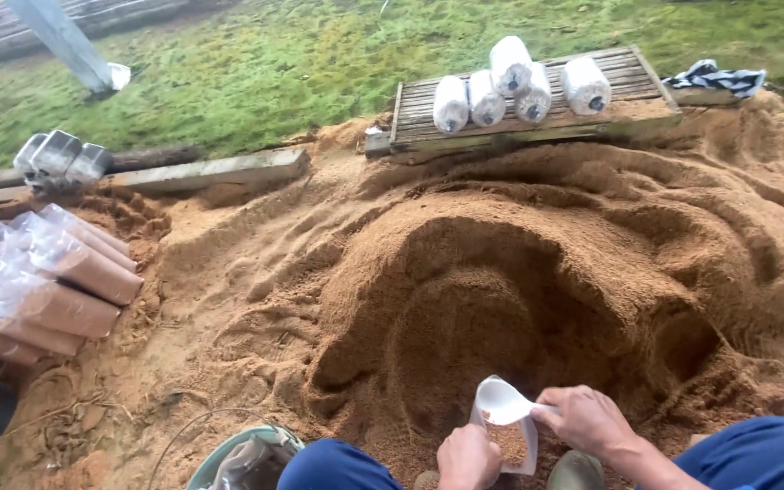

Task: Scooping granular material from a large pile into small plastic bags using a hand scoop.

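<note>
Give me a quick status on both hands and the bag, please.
Left hand grips clear bag, part-filled with sawdust. Right hand holds white scoop over its mouth. Nothing obstructing.

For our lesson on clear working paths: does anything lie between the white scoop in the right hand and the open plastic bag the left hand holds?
Nothing visible does. The scoop sits right at the mouth of the bag, held by the right hand; the left hand grips the bag's near edge. Only loose sawdust surrounds them.

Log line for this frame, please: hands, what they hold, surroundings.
left hand: holds clear bag open | right hand: tips white scoop into it | sawdust pile ahead | filled bags stacked left
</note>
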